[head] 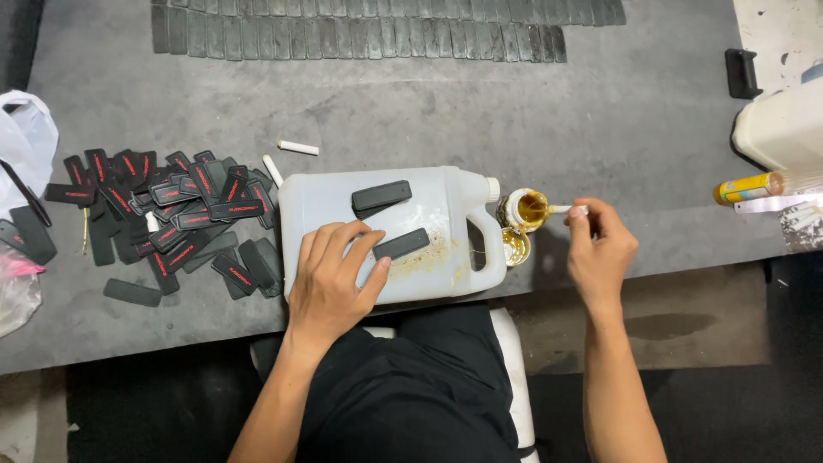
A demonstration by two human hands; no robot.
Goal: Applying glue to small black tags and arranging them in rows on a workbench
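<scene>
Left hand (pixel 330 279) pins a tab (pixel 400 244) on the jug (pixel 326 206); right hand (pixel 600 249) pinches a brush (pixel 561 209) over the glue tin (pixel 525 208) beside the jug's cap, risking drips.

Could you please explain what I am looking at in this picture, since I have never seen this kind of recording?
One camera worn on a person's head looks down at their own bare hands; there is no machine. A white plastic jug lies on its side on the grey table. The left hand rests on it, touching a flat black rubber tab; another tab lies above. The right hand holds a thin white stick at a small open tin of yellow glue. A heap of black tabs with red marks lies to the left.
</scene>
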